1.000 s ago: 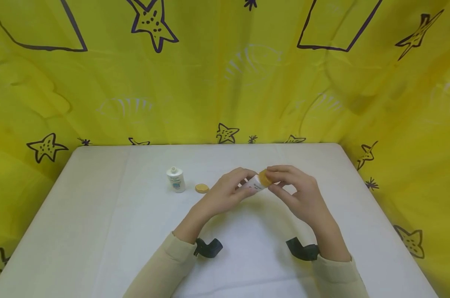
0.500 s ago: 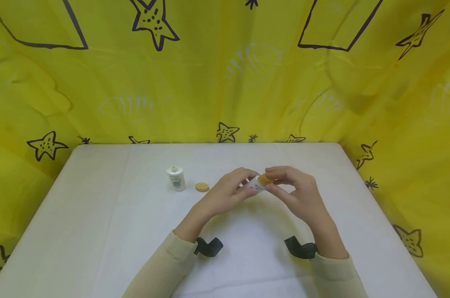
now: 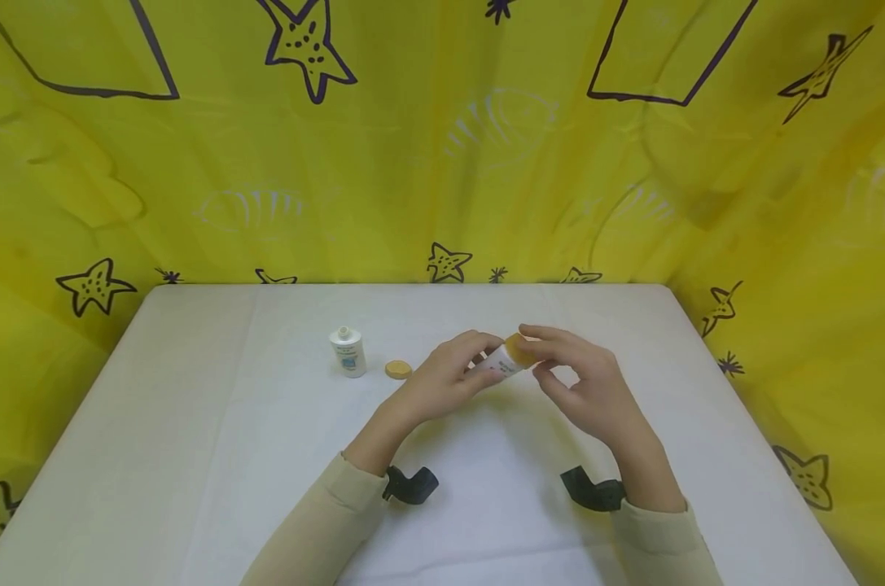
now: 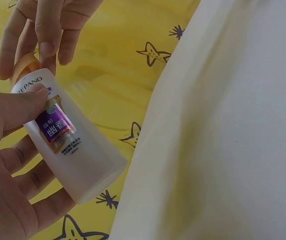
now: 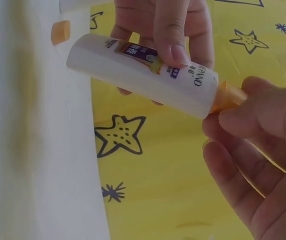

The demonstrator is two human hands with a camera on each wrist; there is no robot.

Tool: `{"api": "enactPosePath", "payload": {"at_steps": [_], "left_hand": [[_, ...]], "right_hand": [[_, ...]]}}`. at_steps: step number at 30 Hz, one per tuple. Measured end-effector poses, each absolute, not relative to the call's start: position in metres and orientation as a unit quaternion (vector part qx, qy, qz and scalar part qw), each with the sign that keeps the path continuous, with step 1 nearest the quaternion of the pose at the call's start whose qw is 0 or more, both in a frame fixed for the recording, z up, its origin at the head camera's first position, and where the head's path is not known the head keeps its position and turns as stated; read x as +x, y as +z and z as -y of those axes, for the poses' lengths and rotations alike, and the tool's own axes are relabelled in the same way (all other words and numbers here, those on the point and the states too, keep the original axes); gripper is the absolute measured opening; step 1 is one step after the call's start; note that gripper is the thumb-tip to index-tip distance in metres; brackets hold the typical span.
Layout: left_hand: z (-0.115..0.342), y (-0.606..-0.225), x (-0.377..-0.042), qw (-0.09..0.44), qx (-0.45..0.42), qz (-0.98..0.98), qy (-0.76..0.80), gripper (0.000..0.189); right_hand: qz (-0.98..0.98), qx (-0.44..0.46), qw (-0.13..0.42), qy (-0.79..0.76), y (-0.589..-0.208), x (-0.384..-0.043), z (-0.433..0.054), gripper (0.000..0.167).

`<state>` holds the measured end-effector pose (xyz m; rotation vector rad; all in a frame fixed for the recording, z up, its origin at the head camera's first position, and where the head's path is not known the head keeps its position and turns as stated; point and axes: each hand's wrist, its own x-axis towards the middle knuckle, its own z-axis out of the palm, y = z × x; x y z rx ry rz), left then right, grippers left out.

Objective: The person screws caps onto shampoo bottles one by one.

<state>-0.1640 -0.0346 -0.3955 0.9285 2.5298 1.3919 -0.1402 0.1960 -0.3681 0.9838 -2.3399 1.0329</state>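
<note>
My left hand grips a white lotion bottle around its body, thumb over the printed purple label. The bottle is tilted above the table, its gold-orange cap pointing to the right. At that end, my right hand pinches the cap between thumb and fingers. In the left wrist view the right fingers hang around the cap, which sits on the bottle. A second white bottle stands upright without a cap on the table, its narrow neck bare. Beside it lies a loose gold-orange cap.
A white cloth covers the table. Behind it and at both sides hangs a yellow curtain with drawn starfish and fish. Dark curved mounts stick out from both wrists.
The right fingers shift on the cap, closing in half a second ago and spreading slightly now. The left hand and bottle stay nearly in place; the standing bottle and loose cap have not moved.
</note>
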Motion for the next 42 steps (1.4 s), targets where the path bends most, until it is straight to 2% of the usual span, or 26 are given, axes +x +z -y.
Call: {"api": "enactPosePath", "payload": {"at_steps": [16,27,35,42], "left_hand": [[0.0325,-0.3950,-0.1616,0.054,0.324,-0.827,0.457,0.031],[0.0322,-0.3943,-0.1610,0.060,0.308,-0.835,0.453,0.032],[0.0338,-0.3963,-0.1632,0.056,0.299,-0.842,0.447,0.033],[0.0341,-0.3964,-0.1617,0.056,0.304,-0.837,0.452,0.032]], "right_hand": [[0.849,0.332,0.195,0.362,-0.3669,-0.1391,-0.1966,0.035],[0.855,0.324,0.188,0.360,-0.3663,-0.1380,-0.1970,0.039],[0.834,0.356,0.190,0.376,-0.3670,-0.1398,-0.1957,0.043],[0.842,0.345,0.191,0.369,-0.3666,-0.1394,-0.1955,0.036]]}}
